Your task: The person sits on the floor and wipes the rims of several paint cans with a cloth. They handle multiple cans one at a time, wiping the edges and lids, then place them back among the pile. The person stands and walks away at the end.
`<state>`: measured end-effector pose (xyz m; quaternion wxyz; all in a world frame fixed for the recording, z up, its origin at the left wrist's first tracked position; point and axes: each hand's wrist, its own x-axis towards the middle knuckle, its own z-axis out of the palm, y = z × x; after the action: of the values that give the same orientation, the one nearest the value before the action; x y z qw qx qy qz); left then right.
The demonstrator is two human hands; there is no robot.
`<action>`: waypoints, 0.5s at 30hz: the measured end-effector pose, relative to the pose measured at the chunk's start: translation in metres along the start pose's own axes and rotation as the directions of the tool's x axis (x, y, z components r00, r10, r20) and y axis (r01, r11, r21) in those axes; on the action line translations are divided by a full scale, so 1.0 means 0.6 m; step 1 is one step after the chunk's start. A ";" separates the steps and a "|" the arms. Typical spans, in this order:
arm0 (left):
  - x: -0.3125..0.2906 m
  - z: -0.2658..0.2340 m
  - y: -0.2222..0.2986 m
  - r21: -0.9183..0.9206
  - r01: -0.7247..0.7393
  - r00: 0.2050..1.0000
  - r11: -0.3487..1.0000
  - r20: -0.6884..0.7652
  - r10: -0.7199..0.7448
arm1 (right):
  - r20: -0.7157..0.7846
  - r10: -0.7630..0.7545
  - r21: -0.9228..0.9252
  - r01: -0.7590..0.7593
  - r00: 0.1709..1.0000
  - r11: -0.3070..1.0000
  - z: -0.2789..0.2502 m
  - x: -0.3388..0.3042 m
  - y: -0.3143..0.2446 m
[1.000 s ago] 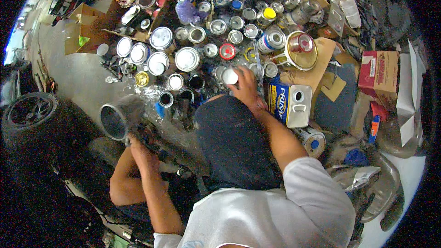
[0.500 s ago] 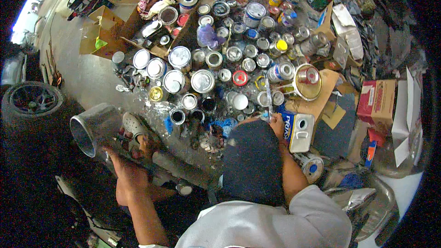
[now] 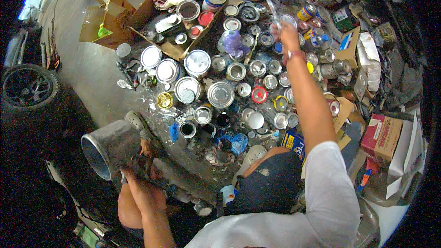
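Note:
My left hand (image 3: 139,184) is closed at the near side of a dull grey metal pot (image 3: 117,140), whose wide mouth tips left over my left leg; its fingers are partly hidden. Stretched far forward, my right hand (image 3: 288,38) grips a long, thin, pale stirring stick (image 3: 269,3) pointing up and away. Right by those fingers sits an open can (image 3: 289,20), partly covered. Around that hand stand paint cans, among them one with a yellow and blue label (image 3: 306,12), and a can with purple plastic (image 3: 235,44) to the left.
Many paint cans cover the floor, including a large silver-lidded can (image 3: 220,94) and a black-filled one (image 3: 187,129). Cardboard boxes (image 3: 112,18) stand far left, a red and tan box (image 3: 381,137) at right. A wheel (image 3: 31,87) lies at left. My knee (image 3: 271,179) is close in front.
My right hand has swung forward and away from near my right knee, carrying the stick to the far cans. The pot in my left hand has shifted slightly right and nearer.

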<state>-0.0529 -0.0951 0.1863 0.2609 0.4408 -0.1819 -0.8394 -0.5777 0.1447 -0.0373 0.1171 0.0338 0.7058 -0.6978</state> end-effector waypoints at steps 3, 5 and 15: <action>0.011 -0.020 0.008 -0.535 0.095 0.986 0.839 -0.066 -0.153 | -0.040 0.126 -0.058 -0.129 0.991 0.990 0.052 0.114 -0.031; 0.021 -0.036 0.010 -0.354 0.043 0.993 0.934 -0.089 -0.079 | -0.029 0.082 -0.300 -0.087 0.996 0.950 0.080 0.161 -0.047; 0.017 -0.031 -0.021 0.505 -0.060 0.989 0.861 -0.088 0.121 | 0.210 -0.143 0.364 0.058 0.967 0.930 0.104 0.080 -0.156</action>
<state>-0.0454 -0.0925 0.1627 0.1872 0.5326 -0.3982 -0.7230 -0.6365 0.0749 0.0443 0.1548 -0.0642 0.5505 -0.8179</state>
